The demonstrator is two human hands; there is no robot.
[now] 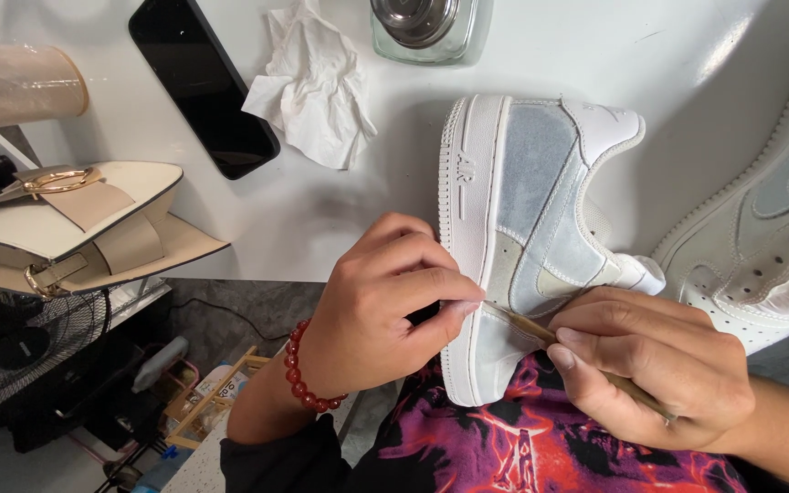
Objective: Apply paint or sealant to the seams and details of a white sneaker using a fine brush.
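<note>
Surface: white table (668, 64), glossy, its front edge running just above the hands. Below the edge, dark floor with a fan (11, 356) and clutter at left.

On the table: black phone (201, 82), crumpled tissue (314, 87), glass jar (426, 27) at the far edge, a second sneaker (760, 237) at right. Cream bag (75, 228) sits off the table's left corner.

Sneaker (513, 228), white and grey, stands on its side at the table edge, heel end toward the person's lap.

Left hand (376, 310), red bead bracelet (308, 370) on the wrist, pinches the sole's edge. Right hand (659, 365) pinches a thin brush (541, 333), tip touching the grey side panel.

Open table lies behind the sneaker, between tissue and second sneaker.
</note>
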